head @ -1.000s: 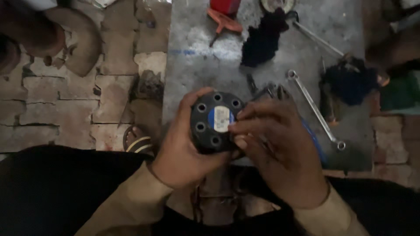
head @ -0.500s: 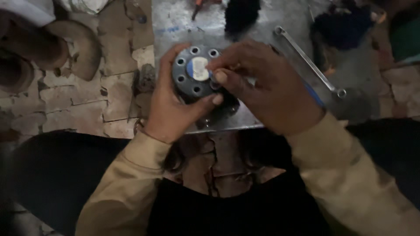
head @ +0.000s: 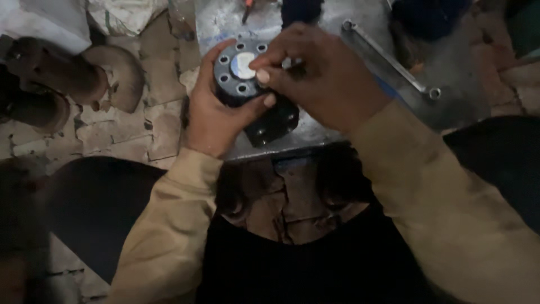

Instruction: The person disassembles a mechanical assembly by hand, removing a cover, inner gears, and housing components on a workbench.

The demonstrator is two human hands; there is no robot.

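Left hand [head: 216, 115] around black housing [head: 253, 90]

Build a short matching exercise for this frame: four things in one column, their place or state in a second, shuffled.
1. black round part
2. left hand
3. right hand
4. long wrench

A. lying flat on the metal plate, right of the hands
B. fingertips on the pale centre disc
C. ringed with bolt holes
D. cupping the part from the side

Pairs: 1-C, 2-D, 3-B, 4-A
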